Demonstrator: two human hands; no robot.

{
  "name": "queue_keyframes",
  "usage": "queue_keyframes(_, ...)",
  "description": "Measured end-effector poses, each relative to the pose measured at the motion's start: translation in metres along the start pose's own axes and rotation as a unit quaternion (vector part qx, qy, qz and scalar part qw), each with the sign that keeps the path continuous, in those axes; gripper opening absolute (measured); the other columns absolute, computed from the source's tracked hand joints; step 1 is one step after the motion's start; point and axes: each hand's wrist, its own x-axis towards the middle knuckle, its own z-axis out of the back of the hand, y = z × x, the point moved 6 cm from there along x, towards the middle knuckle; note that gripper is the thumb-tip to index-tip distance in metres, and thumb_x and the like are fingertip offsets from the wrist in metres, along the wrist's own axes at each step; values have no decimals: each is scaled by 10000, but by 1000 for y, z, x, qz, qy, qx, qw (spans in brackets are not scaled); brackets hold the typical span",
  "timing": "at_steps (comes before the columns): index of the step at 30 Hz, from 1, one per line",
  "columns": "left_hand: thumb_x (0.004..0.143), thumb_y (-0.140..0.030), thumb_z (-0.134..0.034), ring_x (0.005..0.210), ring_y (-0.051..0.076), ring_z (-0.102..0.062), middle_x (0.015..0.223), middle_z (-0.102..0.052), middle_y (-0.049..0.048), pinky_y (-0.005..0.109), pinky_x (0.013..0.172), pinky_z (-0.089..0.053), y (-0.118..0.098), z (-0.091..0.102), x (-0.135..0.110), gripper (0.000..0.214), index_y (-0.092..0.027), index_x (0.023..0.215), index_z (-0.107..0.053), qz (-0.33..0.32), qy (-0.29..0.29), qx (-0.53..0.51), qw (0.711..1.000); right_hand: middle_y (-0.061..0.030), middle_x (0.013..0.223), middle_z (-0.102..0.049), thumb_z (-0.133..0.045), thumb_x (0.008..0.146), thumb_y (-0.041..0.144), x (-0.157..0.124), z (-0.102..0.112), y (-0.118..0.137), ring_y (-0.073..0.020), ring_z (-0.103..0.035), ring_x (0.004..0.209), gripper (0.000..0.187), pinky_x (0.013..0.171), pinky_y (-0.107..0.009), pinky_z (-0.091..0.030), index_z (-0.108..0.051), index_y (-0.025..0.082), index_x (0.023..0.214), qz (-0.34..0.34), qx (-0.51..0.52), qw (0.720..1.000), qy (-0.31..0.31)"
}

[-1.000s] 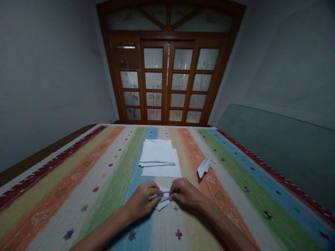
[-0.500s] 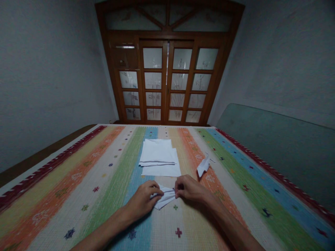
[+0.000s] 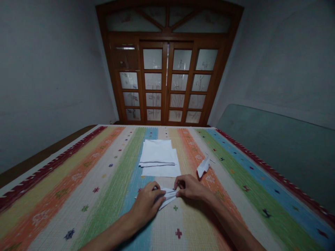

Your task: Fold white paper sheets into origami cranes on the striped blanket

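1. The folded white paper [image 3: 169,196] lies between the two hands, toward the near side of the striped woven rug [image 3: 57,195], on the cream stripe just right of the blue one.
2. Its long axis runs roughly left to right, tilting slightly, with one narrow end reaching toward the right hand [image 3: 190,187] and the other tucked beneath the left hand [image 3: 148,205].
3. The left hand is the nearer: its grip presses down over the paper and hides much of it. The right grip is pinched, with its fingertips [image 3: 178,194] closed on the paper's right end.
4. The paper looks crisp and layered, with sharp creases and angled flaps; its exact shape is hidden.
5. Toward the rug's far edge lies a stack of white paper sheets [image 3: 161,170]. Off to the right sits a small folded paper piece [image 3: 203,167], well apart from both hands.
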Motion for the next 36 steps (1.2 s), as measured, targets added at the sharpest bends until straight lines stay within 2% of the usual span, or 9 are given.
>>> queue_keyframes(10,875,-139,-662,911,221,-652,978,-680,59,337,801,-504,-1,0,0,187,-251,961,-784,7,-25,-5,1000,-20,718,-718,-776,709,165,-1,-8,6,-146,-604,664,26,600,-223,-370,-761,157,728,67,-29,997,-27)
queue_keyframes(14,892,-130,-636,900,223,-626,967,-672,57,339,780,-498,-4,-1,1,161,-223,954,-752,-26,-24,36,999,-34,734,-706,-750,738,189,-8,-5,16,-157,-592,684,24,617,-241,-354,-764,169,742,108,-102,989,-25)
queue_keyframes(17,902,-119,-619,941,243,-583,958,-664,59,361,798,-489,-9,-3,1,141,-207,941,-722,-64,-26,77,995,-41,750,-689,-693,748,135,-13,-6,25,-157,-586,698,54,629,-243,-357,-739,160,740,127,-124,984,-31)
queue_keyframes(21,912,-85,-595,957,227,-566,975,-645,58,345,812,-485,-11,-4,0,149,-194,941,-692,-80,-23,64,994,-48,836,-682,-607,720,23,-13,-14,31,-154,-607,760,201,681,-222,-404,-729,158,803,145,-102,984,-29)
queue_keyframes(24,909,-84,-604,948,215,-578,975,-646,49,335,814,-485,-9,-2,1,153,-201,958,-689,-70,-19,31,997,-45,878,-680,-612,730,10,-11,-20,33,-156,-620,800,272,736,-225,-434,-743,175,902,166,-73,983,-30)
queue_keyframes(29,897,-107,-637,920,209,-591,935,-672,37,330,810,-486,-5,0,2,112,-198,928,-693,-67,-15,17,997,-34,838,-683,-704,771,97,-10,-27,32,-162,-625,784,178,737,-242,-438,-768,195,905,178,-53,982,-29)
queue_keyframes(33,925,-122,-587,893,218,-591,893,-681,55,326,762,-493,-11,2,-1,137,-193,900,-701,-106,2,80,991,-42,846,-687,-679,781,85,-13,-26,37,-166,-630,793,164,745,-248,-442,-782,197,841,189,-65,980,-27)
queue_keyframes(36,943,-169,-553,920,235,-593,928,-682,81,343,768,-508,-18,7,-4,149,-190,948,-701,-147,29,114,982,-55,859,-684,-678,787,121,-17,-24,42,-182,-629,799,136,751,-267,-446,-784,190,836,184,-93,978,-27)
